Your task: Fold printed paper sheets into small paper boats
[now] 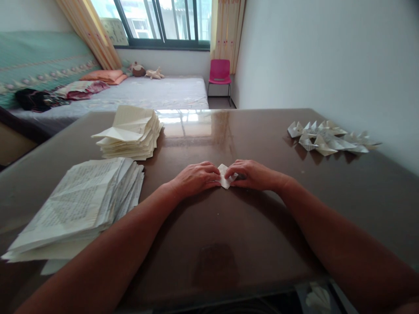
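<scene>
A small folded piece of white paper (pixel 224 179) lies at the middle of the glossy brown table (pixel 209 231). From its left side, my left hand (pixel 200 178) pinches the edge with fingers pressed together. My right hand (pixel 249 174) grips the opposite side, its fingers curled over the paper. Parts of the paper are hidden under the fingertips. Several folded paper boats (pixel 327 138) stand in a group at the back right of the table.
A stack of written sheets (pixel 75 196) lies at the left, beside my left forearm. Behind it is a stack of cream paper (pixel 132 131). A wall runs along the right side. Beyond the table are a bed (pixel 170 91) and a pink chair (pixel 220 72).
</scene>
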The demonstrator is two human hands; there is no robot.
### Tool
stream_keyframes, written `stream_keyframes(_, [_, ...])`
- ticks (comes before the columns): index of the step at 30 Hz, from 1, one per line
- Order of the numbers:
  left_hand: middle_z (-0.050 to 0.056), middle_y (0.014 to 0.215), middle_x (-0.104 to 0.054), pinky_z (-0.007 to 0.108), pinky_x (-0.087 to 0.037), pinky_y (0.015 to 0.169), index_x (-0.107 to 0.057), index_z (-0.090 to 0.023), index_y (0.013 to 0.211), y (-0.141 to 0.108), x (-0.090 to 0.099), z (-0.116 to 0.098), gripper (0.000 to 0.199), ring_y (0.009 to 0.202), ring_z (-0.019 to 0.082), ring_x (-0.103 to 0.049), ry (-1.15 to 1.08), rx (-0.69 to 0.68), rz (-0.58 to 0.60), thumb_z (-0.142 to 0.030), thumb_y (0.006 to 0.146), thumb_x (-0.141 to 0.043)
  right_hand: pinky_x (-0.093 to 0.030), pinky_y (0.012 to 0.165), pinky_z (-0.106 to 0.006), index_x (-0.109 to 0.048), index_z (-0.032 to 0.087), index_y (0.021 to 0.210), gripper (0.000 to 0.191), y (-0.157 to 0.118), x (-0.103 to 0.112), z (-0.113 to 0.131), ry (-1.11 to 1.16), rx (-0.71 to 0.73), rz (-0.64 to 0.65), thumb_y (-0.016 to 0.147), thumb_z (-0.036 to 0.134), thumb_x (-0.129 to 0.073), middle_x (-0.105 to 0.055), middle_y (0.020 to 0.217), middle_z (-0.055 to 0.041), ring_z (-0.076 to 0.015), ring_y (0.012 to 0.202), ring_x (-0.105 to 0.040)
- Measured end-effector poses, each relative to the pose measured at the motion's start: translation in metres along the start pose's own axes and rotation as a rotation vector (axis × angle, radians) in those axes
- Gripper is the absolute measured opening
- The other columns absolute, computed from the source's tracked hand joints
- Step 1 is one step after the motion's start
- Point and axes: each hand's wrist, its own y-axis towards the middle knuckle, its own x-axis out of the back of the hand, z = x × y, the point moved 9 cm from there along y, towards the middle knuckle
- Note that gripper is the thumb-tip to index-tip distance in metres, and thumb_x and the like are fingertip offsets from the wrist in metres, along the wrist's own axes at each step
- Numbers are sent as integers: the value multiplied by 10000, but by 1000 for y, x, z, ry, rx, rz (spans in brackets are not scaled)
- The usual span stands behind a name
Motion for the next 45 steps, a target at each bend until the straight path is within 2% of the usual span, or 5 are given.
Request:
stream_keyframes(8, [43, 1062, -673, 258, -477, 897, -679, -225, 1000, 0, -2, -5, 288, 1029, 154, -586, 83, -56, 3, -348, 964, -421, -441, 805, -288, -699, 222, 965, 219, 2, 0, 7, -68, 45, -24, 860, 392, -611, -683, 967, -55, -182, 875, -598])
stream_keyframes(15, [66, 975, -651, 237, -491, 753, -648, -195, 989, 0, -3, -15, 269, 975, 159, -581, 238, -94, 28, -279, 974, -393, -424, 834, -307, -700, 234, 974, 184, -1, -1, 13, -241, 51, 15, 862, 232, -554, -692, 982, -62, -205, 927, -589])
stream_keyframes(24, [36, 972, -652, 235, -464, 739, -667, -239, 1020, 0, 3, -7, 349, 948, 154, -588, 149, 53, -13, -456, 951, -403, -450, 807, -270, -722, 220, 940, 165, -4, 6, -19, -12, -18, -92, 851, 256, -588, -675, 981, -53, -166, 874, -608])
stream_keyframes(30, [7, 965, -664, 245, -459, 734, -690, -284, 975, -3, 4, 10, 267, 944, 155, -574, 36, 196, -67, -386, 934, -447, -447, 747, -248, -708, 166, 910, 204, -3, 5, -27, 119, -101, -92, 887, 296, -552, -638, 879, -52, -138, 785, -586])
stream_keyframes(45, [31, 926, -619, 336, -472, 817, -706, -234, 798, -10, -7, 51, 279, 920, 200, -538, -162, 552, -132, -472, 841, -568, -368, 664, -240, -647, 186, 891, 223, 2, -5, -47, -96, -361, -72, 914, 343, -489, -658, 857, -41, -149, 764, -565])
